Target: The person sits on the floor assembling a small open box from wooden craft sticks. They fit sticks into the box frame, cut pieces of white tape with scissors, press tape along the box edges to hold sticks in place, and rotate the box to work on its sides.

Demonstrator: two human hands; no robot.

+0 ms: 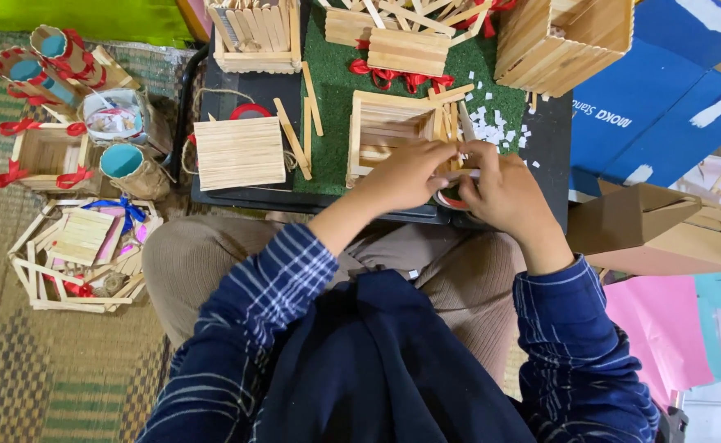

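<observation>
- Hands meet at the near edge of a low black table (553,139): the left hand (406,175) and the right hand (504,193) both curl closed around a roll of tape (451,199), red and white, of which only a small arc shows between the fingers.
- The roll sits just in front of an open stick box (389,135) made of craft sticks, which stands on a patch of green turf mat (336,90); the left fingertips touch the box's right side.
- Room for moving is tight: the table's front edge lies directly under the wrists, and the person's knees in tan trousers press up against it.
- To the left on the table, a flat stick panel (239,152) lies with loose sticks (293,135) beside it, near but apart from the hands.
- Behind the box, red ribbon (393,78), another stick panel and scattered white paper bits (492,123) crowd the far side; a tall stick crate (561,37) stands at the right rear corner.
- Off the table to the left, on a woven floor mat (24,361), stand ribbon-tied cylinders (49,61), a small stick tray (45,156) and a hexagonal stick basket (82,254), well apart from the hands.
- To the right, a cardboard box (664,230) and pink paper sheets (664,328) close in beside the right sleeve.
</observation>
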